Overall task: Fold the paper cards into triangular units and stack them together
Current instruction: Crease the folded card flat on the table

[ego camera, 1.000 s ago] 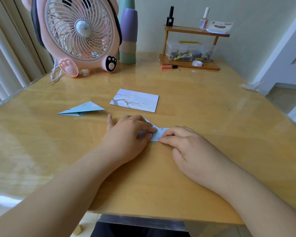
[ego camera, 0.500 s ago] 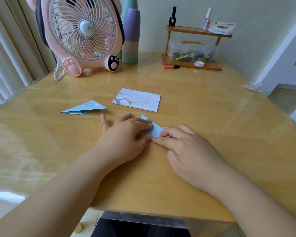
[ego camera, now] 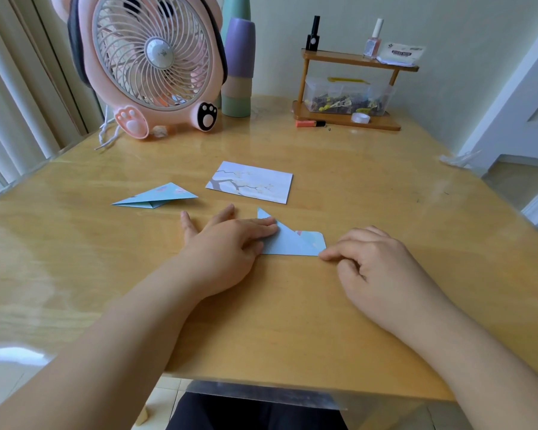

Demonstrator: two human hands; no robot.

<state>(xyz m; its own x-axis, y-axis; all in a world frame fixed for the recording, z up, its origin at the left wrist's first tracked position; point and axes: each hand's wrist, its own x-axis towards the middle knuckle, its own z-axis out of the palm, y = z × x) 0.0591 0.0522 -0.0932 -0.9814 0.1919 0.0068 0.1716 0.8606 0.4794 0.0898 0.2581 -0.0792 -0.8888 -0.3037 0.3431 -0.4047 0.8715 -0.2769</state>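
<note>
1. No brand could be read. The white packet (ego camera: 401,53) on the top of the wooden shelf (ego camera: 354,58) carried a dark printed line, but it was too small to read.
2. Three paper pieces lay on the wooden table (ego camera: 385,187): one half-folded blue card (ego camera: 292,243), one finished blue triangular unit (ego camera: 156,197), and one flat unfolded card (ego camera: 250,182) with a branch and blossoms printed on it.
3. The half-folded blue card was in the middle of the table, between the two hands. The triangular unit was to its far left, and the flat card lay just behind it, apart from it.
4. The left hand (ego camera: 227,243) pressed flat on the left end of the blue card with straight fingers, not clenched.
5. The right hand (ego camera: 373,262) had loosely curled fingers; one fingertip touched the right lower corner of the card and it grasped nothing.
6. At the back stood one pink fan (ego camera: 149,57) with two paw-shaped feet, and two small bottles (ego camera: 312,34) on the shelf.
</note>
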